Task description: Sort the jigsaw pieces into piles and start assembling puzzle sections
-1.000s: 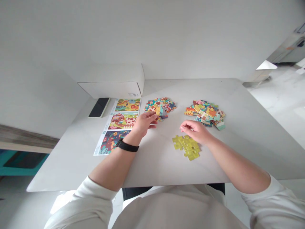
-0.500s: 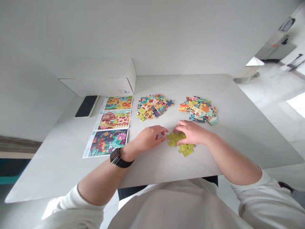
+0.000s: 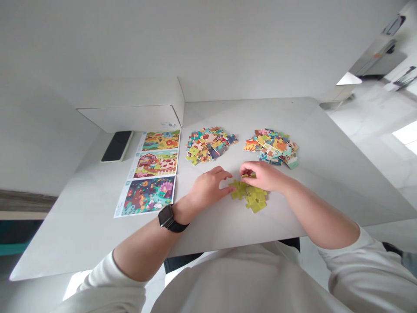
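Note:
Several olive-green jigsaw pieces (image 3: pixel 256 200) lie in a small cluster near the front of the table, some of them overlapping. My right hand (image 3: pixel 265 175) is at the cluster's upper edge, its thumb and fingers pinching one green puzzle piece (image 3: pixel 248 178) that looks slightly raised. At the left side of the cluster is my left hand (image 3: pixel 211 186), with thumb and forefinger apart. Its thumb tip touches or nearly touches the leftmost green piece. A black watch sits on my left wrist.
Two mixed heaps of puzzle pieces lie farther back, a left heap (image 3: pixel 210 145) and a right heap (image 3: pixel 273 148). A sheet with three pictures (image 3: pixel 150 174) lies at left, beside a phone (image 3: pixel 116 146). Behind them stands a white box (image 3: pixel 130 117).
My right hand has drawn back slightly from over the cluster and now pinches a piece at its upper edge. My left hand has shifted slightly right. The camera view has moved a little.

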The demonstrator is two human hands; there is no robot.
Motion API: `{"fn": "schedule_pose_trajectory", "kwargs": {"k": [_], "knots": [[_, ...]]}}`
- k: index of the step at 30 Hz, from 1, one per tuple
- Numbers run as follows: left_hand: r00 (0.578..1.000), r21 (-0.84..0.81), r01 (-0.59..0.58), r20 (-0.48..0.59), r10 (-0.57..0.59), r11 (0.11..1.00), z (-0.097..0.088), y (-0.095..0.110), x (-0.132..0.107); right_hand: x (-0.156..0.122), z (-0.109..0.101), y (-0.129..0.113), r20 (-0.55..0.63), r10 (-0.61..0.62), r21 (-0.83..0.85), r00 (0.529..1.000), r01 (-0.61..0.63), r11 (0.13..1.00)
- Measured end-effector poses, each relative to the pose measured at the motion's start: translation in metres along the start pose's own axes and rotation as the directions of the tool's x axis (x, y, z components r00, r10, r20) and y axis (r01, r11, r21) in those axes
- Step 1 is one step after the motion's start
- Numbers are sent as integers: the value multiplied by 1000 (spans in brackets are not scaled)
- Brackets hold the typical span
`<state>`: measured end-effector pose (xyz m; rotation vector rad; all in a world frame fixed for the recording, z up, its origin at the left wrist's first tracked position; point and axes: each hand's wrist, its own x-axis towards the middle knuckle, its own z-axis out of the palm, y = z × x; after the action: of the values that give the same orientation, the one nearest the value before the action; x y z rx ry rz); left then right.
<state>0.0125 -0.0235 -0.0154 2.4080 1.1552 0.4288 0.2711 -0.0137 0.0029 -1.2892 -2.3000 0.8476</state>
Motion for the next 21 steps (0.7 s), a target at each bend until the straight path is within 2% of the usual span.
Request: {"fn": "schedule_pose_trajectory", "kwargs": {"k": [4,7,12,16,18,19,21], "knots": [[998,138,29,60,-37,990,6,8,-1,1,-1,11,-37,77,34,996,-75,997],[996,106,30,80,-39,994,5,5,-2,3,-1,18,-102,166,138,981,-152,979],[1000,-25,-6,1,6,1000,-1,-12,-2,7,-3,25,-193,260,349,946,-182,919],[986,-164,87,-126,-108,983,-6,-13,-1,7,-5,22,-237,224,493,945,-82,866],[978,-380,148,-82,-193,913,-10,-9,0,5,-4,15,-345,101,453,933,71,889],[975,-524,182,-12,-221,832,-12,-7,0,4,-2,10,-412,10,385,911,164,908],[964,-775,252,147,-222,580,-18,-2,1,2,2,-1,-512,-180,202,840,321,925]]}}
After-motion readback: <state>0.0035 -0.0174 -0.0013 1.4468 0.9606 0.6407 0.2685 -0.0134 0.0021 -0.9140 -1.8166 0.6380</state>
